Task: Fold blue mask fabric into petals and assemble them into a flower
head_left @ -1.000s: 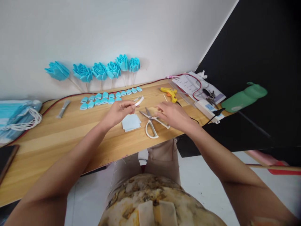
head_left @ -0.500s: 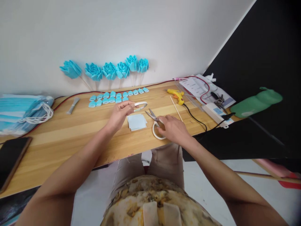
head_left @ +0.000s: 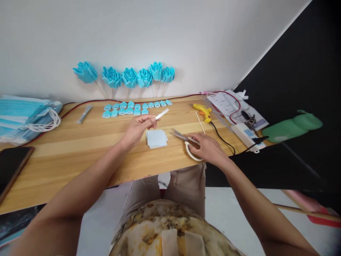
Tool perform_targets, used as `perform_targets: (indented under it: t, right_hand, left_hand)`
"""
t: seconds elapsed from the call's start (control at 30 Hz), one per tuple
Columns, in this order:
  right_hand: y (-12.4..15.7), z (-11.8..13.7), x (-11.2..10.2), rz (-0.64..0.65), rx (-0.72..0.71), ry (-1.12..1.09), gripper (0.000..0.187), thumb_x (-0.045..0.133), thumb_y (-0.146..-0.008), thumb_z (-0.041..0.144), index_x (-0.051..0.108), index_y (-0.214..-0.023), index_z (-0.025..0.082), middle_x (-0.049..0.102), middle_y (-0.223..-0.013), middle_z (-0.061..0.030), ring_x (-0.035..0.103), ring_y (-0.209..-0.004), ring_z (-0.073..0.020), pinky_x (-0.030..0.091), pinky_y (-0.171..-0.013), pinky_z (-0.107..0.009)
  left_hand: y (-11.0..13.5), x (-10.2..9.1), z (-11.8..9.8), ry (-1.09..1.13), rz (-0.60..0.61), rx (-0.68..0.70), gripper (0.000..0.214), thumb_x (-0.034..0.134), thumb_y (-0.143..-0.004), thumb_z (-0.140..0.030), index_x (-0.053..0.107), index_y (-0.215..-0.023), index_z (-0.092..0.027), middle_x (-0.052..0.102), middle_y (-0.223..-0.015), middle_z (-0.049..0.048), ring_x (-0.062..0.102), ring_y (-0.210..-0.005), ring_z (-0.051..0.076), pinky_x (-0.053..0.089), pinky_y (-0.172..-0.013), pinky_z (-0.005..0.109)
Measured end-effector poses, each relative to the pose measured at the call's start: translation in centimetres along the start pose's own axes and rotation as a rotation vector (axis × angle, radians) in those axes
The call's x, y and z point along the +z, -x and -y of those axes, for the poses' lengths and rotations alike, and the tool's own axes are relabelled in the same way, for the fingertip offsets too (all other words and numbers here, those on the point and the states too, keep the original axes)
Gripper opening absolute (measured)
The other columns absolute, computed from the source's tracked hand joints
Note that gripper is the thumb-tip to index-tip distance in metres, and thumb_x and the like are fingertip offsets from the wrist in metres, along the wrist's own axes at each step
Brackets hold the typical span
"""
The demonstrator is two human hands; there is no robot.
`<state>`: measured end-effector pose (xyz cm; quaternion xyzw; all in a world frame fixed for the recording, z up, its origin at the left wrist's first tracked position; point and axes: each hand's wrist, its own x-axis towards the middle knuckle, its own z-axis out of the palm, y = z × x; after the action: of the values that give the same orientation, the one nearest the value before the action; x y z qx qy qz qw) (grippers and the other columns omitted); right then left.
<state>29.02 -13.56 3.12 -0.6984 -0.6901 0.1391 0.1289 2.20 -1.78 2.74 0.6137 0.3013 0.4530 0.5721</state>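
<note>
My left hand [head_left: 142, 125] pinches a thin roll of white tape [head_left: 162, 114] between thumb and fingers, its narrow edge toward me. Below it a small stack of pale square sheets [head_left: 157, 138] lies on the wooden table. Over to the right, my right hand [head_left: 207, 147] is on a pair of scissors [head_left: 191, 149] with white handles. The blades point left toward the sheets and look slightly parted. Two rows of folded blue petals [head_left: 122, 111] lie behind my left hand.
Several blue flowers on sticks [head_left: 130, 78] lean against the wall. A yellow glue gun [head_left: 205, 112], a thin stick [head_left: 200, 122], a power strip [head_left: 246, 135] and a green bottle [head_left: 291, 127] are to the right. Masks [head_left: 23, 119] and a phone [head_left: 13, 169] lie left.
My right hand has drawn the scissors to the right, away from the sheets. The tape roll has turned from a visible ring to nearly edge-on. The view has shifted slightly.
</note>
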Motion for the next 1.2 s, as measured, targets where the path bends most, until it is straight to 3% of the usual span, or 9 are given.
perform_targets:
  t: [0.1,0.2,0.33,0.47,0.63,0.87,1.2]
  right_hand:
    - [0.0,0.1,-0.4,0.006,0.044,-0.643,0.046,0.069,-0.08,0.043,0.065,-0.121,0.022,0.069,-0.107,-0.0088,0.066,-0.099,-0.0239,0.053,-0.093,-0.041]
    - [0.6,1.2,-0.1,0.115,-0.019,-1.237,0.064,0.077,-0.073,0.057,0.061,-0.127,0.025,0.066,-0.103,-0.0076,0.066,-0.099,-0.0242,0.055,-0.09,-0.041]
    - [1.2,3.5,1.6,0.31,-0.112,-1.548,0.061,0.064,-0.081,0.068,0.062,-0.124,0.024,0.067,-0.1,-0.0082,0.067,-0.095,-0.023,0.057,-0.086,-0.043]
    - [1.0,4.4,2.4,0.474,-0.196,-1.587,0.07,0.057,-0.081,0.076,0.062,-0.123,0.02,0.067,-0.1,-0.0099,0.067,-0.088,-0.022,0.056,-0.086,-0.043]
    - [0.6,3.9,2.4,0.52,-0.27,-1.574,0.06,0.058,-0.089,0.064,0.06,-0.129,0.02,0.064,-0.102,-0.0088,0.064,-0.083,-0.0168,0.056,-0.082,-0.036]
    - [0.1,4.0,2.6,0.638,-0.292,-1.475,0.061,0.057,-0.091,0.062,0.058,-0.133,0.017,0.062,-0.098,-0.0085,0.062,-0.081,-0.0153,0.053,-0.073,-0.029]
    - [-1.5,4.5,3.6,0.708,-0.37,-1.492,0.062,0.057,-0.09,0.064,0.058,-0.129,0.017,0.062,-0.097,-0.0073,0.061,-0.078,-0.0144,0.051,-0.069,-0.028]
  left_hand:
    - [0.0,0.2,-0.4,0.068,-0.021,-0.022,0.02,0.067,-0.079,-0.035,0.068,-0.066,-0.019,0.052,-0.056,-0.002,0.045,-0.059,0.012,0.038,-0.065,0.03]
    - [0.0,0.2,-0.5,0.104,-0.022,-0.059,0.024,0.068,-0.077,-0.038,0.063,-0.062,-0.02,0.048,-0.053,-0.0026,0.044,-0.058,0.013,0.039,-0.067,0.031]
    - [-0.1,0.0,-0.3,0.168,0.026,-0.083,0.026,0.069,-0.078,-0.043,0.065,-0.067,-0.02,0.048,-0.054,-0.0026,0.043,-0.057,0.012,0.036,-0.064,0.031]
    - [-0.1,0.0,0.0,0.193,0.054,-0.091,0.03,0.072,-0.078,-0.049,0.068,-0.072,-0.02,0.047,-0.054,-0.0023,0.044,-0.057,0.013,0.035,-0.062,0.031]
    - [0.0,0.1,0.0,0.232,0.076,-0.084,0.034,0.076,-0.078,-0.053,0.07,-0.074,-0.02,0.048,-0.055,-0.0024,0.045,-0.058,0.013,0.036,-0.063,0.03]
    - [0.3,0.3,0.0,0.194,0.118,-0.09,0.046,0.077,-0.073,-0.063,0.066,-0.064,-0.019,0.058,-0.062,0.0014,0.051,-0.063,0.015,0.042,-0.068,0.031]
    - [0.3,0.0,0.3,0.219,0.209,-0.091,0.046,0.074,-0.076,-0.065,0.072,-0.078,-0.018,0.068,-0.083,0.0062,0.061,-0.079,0.019,0.047,-0.077,0.032]
